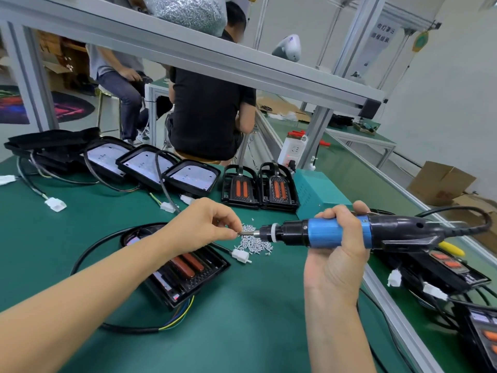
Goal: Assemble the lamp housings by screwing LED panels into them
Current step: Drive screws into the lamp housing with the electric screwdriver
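Right hand [339,239] wrapped around the blue barrel of the electric screwdriver [336,232], tool held level above the green mat [242,305]. Left hand [204,224] pinching at the bit tip, apparently seating a screw [241,233]; too small to confirm seated or square. Loose screw pile [254,242] directly beneath the bit. Lamp housing [185,270] lying on the mat under the left forearm, near but not yet addressed by the tool; red strips visible inside, panel seating not verifiable. Risks noted: fingertips at the bit if the trigger is pressed early, pinch or spin injury likely; screw dropping into the pile or into the housing if poorly seated; cocked screw cross-threading the plastic boss; tool cable [462,214] trailing to the right over other units, snag probable on the swing over; housing wires [177,316] lying close beside the shell, liable to be trapped; scattered screws prone to roll beneath the housing.
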A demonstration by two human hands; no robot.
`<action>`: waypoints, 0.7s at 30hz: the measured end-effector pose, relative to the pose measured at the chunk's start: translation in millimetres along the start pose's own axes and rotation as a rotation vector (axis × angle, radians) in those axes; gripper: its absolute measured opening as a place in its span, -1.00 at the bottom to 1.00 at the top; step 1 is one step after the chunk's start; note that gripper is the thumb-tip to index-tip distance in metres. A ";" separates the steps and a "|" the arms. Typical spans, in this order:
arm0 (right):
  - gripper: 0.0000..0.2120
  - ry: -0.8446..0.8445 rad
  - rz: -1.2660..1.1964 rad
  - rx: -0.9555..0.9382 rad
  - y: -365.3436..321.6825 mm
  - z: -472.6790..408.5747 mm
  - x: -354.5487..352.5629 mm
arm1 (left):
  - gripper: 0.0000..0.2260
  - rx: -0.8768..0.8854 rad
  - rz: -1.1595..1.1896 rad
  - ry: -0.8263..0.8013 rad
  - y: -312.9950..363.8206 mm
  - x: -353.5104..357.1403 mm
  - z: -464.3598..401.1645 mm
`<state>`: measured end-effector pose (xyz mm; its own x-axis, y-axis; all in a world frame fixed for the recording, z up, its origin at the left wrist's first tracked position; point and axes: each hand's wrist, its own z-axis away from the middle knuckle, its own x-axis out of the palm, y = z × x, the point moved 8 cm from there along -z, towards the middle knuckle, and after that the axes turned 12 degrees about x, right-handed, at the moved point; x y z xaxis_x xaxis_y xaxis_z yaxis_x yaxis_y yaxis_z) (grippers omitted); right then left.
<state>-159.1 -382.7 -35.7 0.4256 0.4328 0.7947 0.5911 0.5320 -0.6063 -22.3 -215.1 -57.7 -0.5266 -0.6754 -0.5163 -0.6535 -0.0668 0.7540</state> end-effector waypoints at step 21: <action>-0.76 -0.326 0.113 0.198 40.8 44.1 42.2 | -0.89 0.017 -0.404 -0.032 19.7 -48.7 61.6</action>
<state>-147.2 -310.7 -28.2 0.2216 0.6881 0.6910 0.3961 0.5840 -0.7086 -43.1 -138.3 -42.8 -0.2421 -0.5744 -0.7820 -0.8200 -0.3097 0.4813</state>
